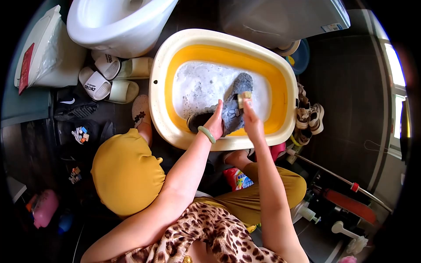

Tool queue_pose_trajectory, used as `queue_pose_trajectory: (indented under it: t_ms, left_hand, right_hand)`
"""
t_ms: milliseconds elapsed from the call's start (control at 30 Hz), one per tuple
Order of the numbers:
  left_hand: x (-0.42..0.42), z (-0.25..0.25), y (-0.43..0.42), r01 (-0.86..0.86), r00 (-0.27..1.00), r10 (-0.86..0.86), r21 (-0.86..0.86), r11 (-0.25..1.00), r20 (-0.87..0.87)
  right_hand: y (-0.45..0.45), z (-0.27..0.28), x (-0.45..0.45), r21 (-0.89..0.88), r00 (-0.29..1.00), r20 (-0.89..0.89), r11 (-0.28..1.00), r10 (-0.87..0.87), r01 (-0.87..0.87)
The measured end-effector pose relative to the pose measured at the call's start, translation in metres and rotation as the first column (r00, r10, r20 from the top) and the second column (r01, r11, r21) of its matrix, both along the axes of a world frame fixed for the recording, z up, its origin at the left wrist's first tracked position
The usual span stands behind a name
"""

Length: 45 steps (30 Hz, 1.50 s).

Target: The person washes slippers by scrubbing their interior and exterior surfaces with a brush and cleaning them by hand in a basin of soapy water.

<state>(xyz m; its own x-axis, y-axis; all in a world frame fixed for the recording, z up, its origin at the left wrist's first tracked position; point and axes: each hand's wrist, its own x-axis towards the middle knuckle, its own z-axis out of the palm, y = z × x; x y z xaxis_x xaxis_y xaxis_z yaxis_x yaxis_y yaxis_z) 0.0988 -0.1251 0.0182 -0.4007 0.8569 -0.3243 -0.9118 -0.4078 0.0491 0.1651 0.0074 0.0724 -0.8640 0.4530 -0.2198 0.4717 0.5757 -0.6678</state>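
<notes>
Grey slipper (231, 115) is clasped by the left hand (214, 125) inside the tub's (230, 144) near edge; scrubbing, with brush (240, 100) gripped by right hand (253, 122), seemingly needs steadying.

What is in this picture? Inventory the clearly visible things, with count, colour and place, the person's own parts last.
Basin: one, cream and yellow, centre
Suds: uncounted, white, in basin
Slipper: one, grey, in basin
Brush: one, tan, on slipper
Toilet: one, white, upper left
White slides: two, white, below toilet
Pale slides: two, cream-green, beside white slides
Tub: one, blue, upper right
Shoes: several, pale, right of basin
Pole: one, metallic with red ring, lower right
Packet: one, red and blue, below basin
Bangle: one, green, left wrist
Trousers: one pair, mustard, both legs
Left grip: one, bare, holding slipper
Right grip: one, bare, holding brush
</notes>
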Motion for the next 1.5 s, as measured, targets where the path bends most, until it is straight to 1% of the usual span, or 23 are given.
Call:
queue_pose_trajectory:
  t_ms: [33, 100, 167, 300, 367, 400, 433, 467, 567, 633, 700, 767, 867, 900, 933, 1000, 1067, 1100, 1200, 1300, 1367, 1433, 1500]
  left_hand:
    - [0.005, 0.002, 0.001, 0.005, 1.0, -0.005, -0.002, 1.0, -0.022]
    - [0.011, 0.007, -0.002, 0.116, 0.993, -0.117, -0.06, 0.991, -0.011]
    - [0.02, -0.011, 0.0, 0.112, 0.977, -0.14, -0.171, 0.979, -0.161]
    - [0.026, -0.021, 0.003, 0.247, 0.929, -0.299, -0.238, 0.939, -0.217]
    - [0.029, -0.017, 0.009, 0.15, 0.901, -0.282, -0.373, 0.916, -0.33]
    - [0.027, -0.016, 0.009, 0.161, 0.843, -0.391, -0.52, 0.839, -0.37]
    - [0.028, -0.01, 0.008, 0.025, 0.82, -0.326, -0.539, 0.842, -0.471]
    - [0.037, -0.054, 0.02, -0.035, 0.886, -0.18, -0.45, 0.892, -0.427]
    - [0.052, -0.081, 0.03, -0.307, 0.907, 0.178, -0.313, 0.899, -0.381]
    - [0.038, -0.048, 0.023, -0.141, 0.673, -0.511, -0.77, 0.622, -0.536]
    - [0.039, -0.044, 0.018, -0.233, 0.649, -0.454, -0.727, 0.646, -0.611]
    - [0.037, -0.055, 0.023, -0.143, 0.622, -0.551, -0.773, 0.618, -0.556]
    - [0.037, -0.06, 0.025, -0.161, 0.671, -0.483, -0.746, 0.647, -0.563]
    - [0.033, -0.037, 0.014, -0.279, 0.63, -0.433, -0.708, 0.649, -0.645]
    - [0.048, -0.09, 0.037, -0.297, 0.785, -0.161, -0.591, 0.75, -0.599]
    - [0.058, -0.127, 0.053, -0.351, 0.876, 0.113, -0.457, 0.817, -0.469]
    - [0.035, -0.054, 0.021, -0.187, 0.53, -0.603, -0.776, 0.602, -0.596]
    - [0.022, -0.016, 0.008, -0.01, 0.578, -0.674, -0.83, 0.558, -0.46]
    - [0.033, -0.038, 0.021, -0.211, 0.484, -0.652, -0.801, 0.561, -0.584]
    - [0.033, -0.054, 0.023, -0.119, 0.452, -0.69, -0.804, 0.582, -0.566]
    - [0.057, -0.136, 0.048, -0.363, 0.307, -0.415, -0.509, 0.781, -0.856]
    - [0.058, -0.129, 0.043, -0.228, 0.666, -0.15, -0.392, 0.891, -0.731]
    - [0.061, -0.121, 0.04, -0.17, 0.913, 0.077, -0.202, 0.965, -0.401]
  right_hand:
    - [0.008, 0.001, -0.003, -0.152, 0.987, 0.078, 0.976, -0.143, 0.154]
    - [-0.004, 0.01, -0.001, -0.373, 0.979, 0.136, 0.908, -0.15, 0.191]
    - [-0.025, 0.036, 0.004, -0.557, 0.968, 0.23, 0.802, -0.104, 0.218]
    - [0.016, 0.028, 0.014, -0.462, 0.964, 0.252, 0.865, -0.084, 0.197]
    - [0.024, 0.018, 0.019, -0.414, 0.961, 0.256, 0.886, -0.108, 0.209]
    - [0.011, 0.02, 0.016, -0.425, 0.962, 0.264, 0.887, -0.07, 0.181]
    - [-0.008, 0.024, 0.013, -0.439, 0.961, 0.275, 0.886, -0.028, 0.151]
    - [-0.031, 0.03, 0.011, -0.431, 0.961, 0.263, 0.902, 0.087, 0.036]
    - [-0.065, 0.039, 0.002, -0.453, 0.943, 0.327, 0.886, 0.06, 0.101]
    - [-0.028, 0.023, 0.009, -0.41, 0.953, 0.296, 0.909, 0.058, 0.072]
    - [0.006, 0.006, 0.02, -0.379, 0.948, 0.309, 0.906, -0.07, 0.191]
    - [0.017, -0.007, 0.023, -0.43, 0.939, 0.31, 0.86, -0.145, 0.275]
    - [-0.03, 0.011, 0.005, -0.411, 0.964, 0.265, 0.901, -0.026, 0.137]
    - [-0.05, 0.02, -0.001, -0.405, 0.96, 0.278, 0.909, 0.017, 0.101]
    - [-0.06, 0.028, -0.007, -0.434, 0.96, 0.274, 0.898, 0.056, 0.072]
    - [-0.059, 0.031, -0.011, -0.459, 0.959, 0.269, 0.887, 0.092, 0.044]
    - [-0.034, 0.021, -0.01, -0.357, 0.96, 0.276, 0.933, 0.053, 0.051]
    - [-0.015, 0.01, -0.005, -0.327, 0.949, 0.316, 0.936, -0.018, 0.127]
    - [0.015, -0.014, 0.009, -0.364, 0.952, 0.29, 0.909, -0.097, 0.203]
    - [-0.03, 0.01, -0.004, -0.406, 0.955, 0.293, 0.9, -0.036, 0.159]
    - [-0.072, 0.039, -0.023, -0.445, 0.933, 0.339, 0.894, 0.123, 0.044]
    - [-0.077, 0.037, -0.034, -0.401, 0.91, 0.378, 0.916, 0.168, -0.002]
    - [-0.073, 0.033, -0.036, -0.353, 0.882, 0.422, 0.934, 0.209, -0.053]
